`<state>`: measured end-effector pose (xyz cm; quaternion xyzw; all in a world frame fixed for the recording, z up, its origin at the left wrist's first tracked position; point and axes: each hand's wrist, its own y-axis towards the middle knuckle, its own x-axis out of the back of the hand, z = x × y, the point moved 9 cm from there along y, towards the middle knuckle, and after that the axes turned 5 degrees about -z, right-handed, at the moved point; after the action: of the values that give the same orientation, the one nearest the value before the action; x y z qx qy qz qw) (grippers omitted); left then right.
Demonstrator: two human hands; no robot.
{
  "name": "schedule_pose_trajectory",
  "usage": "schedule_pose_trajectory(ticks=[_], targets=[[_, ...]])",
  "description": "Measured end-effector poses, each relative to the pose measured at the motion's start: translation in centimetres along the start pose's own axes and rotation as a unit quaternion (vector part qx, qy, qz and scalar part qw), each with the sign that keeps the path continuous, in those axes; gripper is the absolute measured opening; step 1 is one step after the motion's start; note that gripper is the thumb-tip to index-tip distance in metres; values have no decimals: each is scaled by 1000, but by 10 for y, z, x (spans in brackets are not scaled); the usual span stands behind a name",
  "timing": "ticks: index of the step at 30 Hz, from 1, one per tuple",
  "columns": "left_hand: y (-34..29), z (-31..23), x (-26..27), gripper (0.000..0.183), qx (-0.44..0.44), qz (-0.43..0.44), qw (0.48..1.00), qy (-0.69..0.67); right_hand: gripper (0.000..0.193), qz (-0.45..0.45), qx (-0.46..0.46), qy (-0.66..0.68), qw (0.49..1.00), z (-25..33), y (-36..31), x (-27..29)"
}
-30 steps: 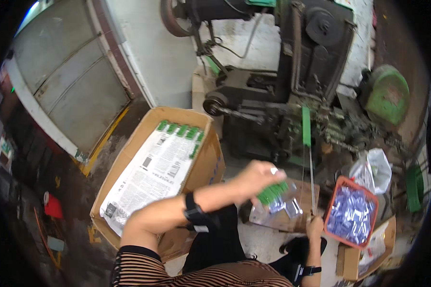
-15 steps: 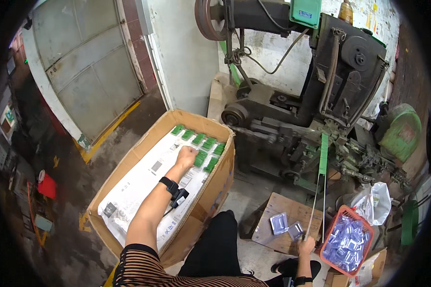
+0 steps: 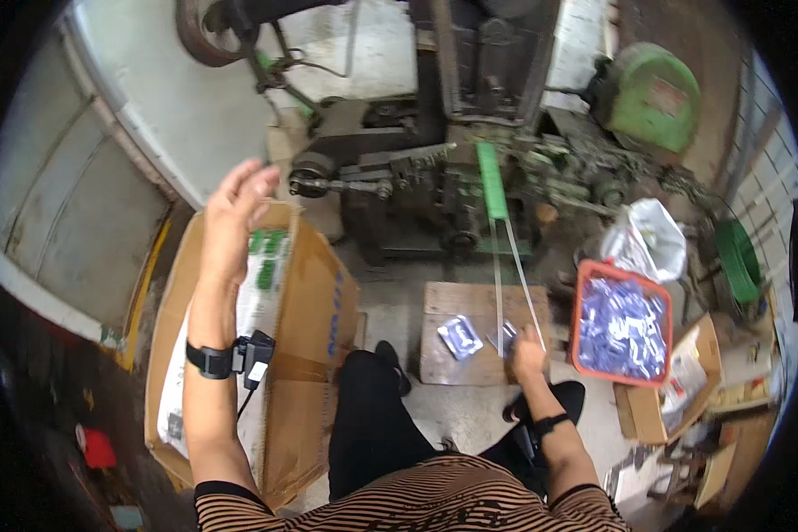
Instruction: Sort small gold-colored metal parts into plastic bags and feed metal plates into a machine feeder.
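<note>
My left hand point(image 3: 239, 208) is raised over the far end of a big cardboard box point(image 3: 306, 355), fingers spread and holding nothing. Under and beside it in the box, green pieces point(image 3: 266, 272) lie in rows on white printed sheeting point(image 3: 255, 332). My right hand point(image 3: 528, 356) is closed at the lower end of two thin sloping rails point(image 3: 525, 288); what is in its fingers is hidden. Right beside it a small clear plastic case point(image 3: 504, 335) lies on a wooden stool point(image 3: 443, 306). A second clear case point(image 3: 460, 338) lies further left. Green pieces in a row point(image 3: 491, 182) sit high on the rails.
A dark, greasy machine point(image 3: 372, 160) stands ahead, with a green rounded guard point(image 3: 654, 97) at the right. An orange basket point(image 3: 582, 346) full of clear cases stands right of the stool. Near it are a white plastic bag point(image 3: 652, 235), a smaller carton point(image 3: 647, 415) and a green bin point(image 3: 738, 257).
My left hand has lifted off the green pieces in the box and opened. My view has swung to the right. The right hand stays low by the rail ends.
</note>
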<state>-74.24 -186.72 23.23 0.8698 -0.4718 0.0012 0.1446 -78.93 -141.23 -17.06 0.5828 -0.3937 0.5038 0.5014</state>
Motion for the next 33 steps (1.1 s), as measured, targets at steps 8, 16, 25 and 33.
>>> schedule_pose_trajectory(ticks=[8, 16, 25, 33], targets=[[-74, -9, -179, 36, 39, 250, 943, -216, 22, 21, 75, 29, 996, -12, 3, 17], [-244, 272, -256, 37, 444, 321, 819, -169, 21, -19, -131, 307, 942, -38, -5, 83], [-249, 265, -289, 27, 411, 193, 845, -283, 37, 79, -58, 528, 844, -21, 16, 104], [-279, 266, -289, 44, 538, 285, 739, -287, 77, 44, 132, 285, 948, 41, 196, 222]])
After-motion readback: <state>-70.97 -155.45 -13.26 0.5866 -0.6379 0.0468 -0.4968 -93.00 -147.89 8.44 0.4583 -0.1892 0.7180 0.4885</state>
